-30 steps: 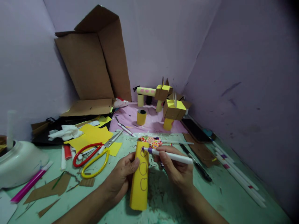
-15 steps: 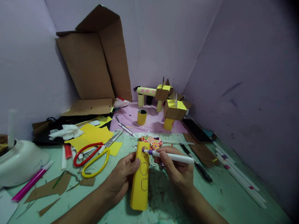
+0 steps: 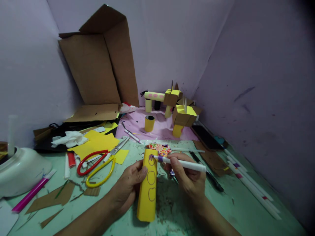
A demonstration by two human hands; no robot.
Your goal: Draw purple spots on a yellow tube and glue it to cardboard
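Note:
My left hand (image 3: 130,185) is closed around the left side of a yellow paper tube (image 3: 147,209), its thumb pressed on the front. Three rounded outlines run down the tube's face, and purple ink partly fills the top one. In my right hand (image 3: 188,178) is a white marker pen (image 3: 187,164) with a purple band, held in a writing grip. Its tip meets the tube at the top outline. Behind the tube lies a flower-patterned piece (image 3: 159,149), partly covered.
Scissors (image 3: 108,160) with red and yellow handles lie left, by yellow paper (image 3: 100,141) and cardboard scraps. Yellow cardboard animal figures (image 3: 184,116) and a short yellow tube (image 3: 149,124) stand behind. White sticks (image 3: 253,188) and a phone-like black slab (image 3: 208,137) lie right.
The right hand and marker have shifted slightly to the right. More purple shows inside the top outline. The left hand and tube stay nearly still.

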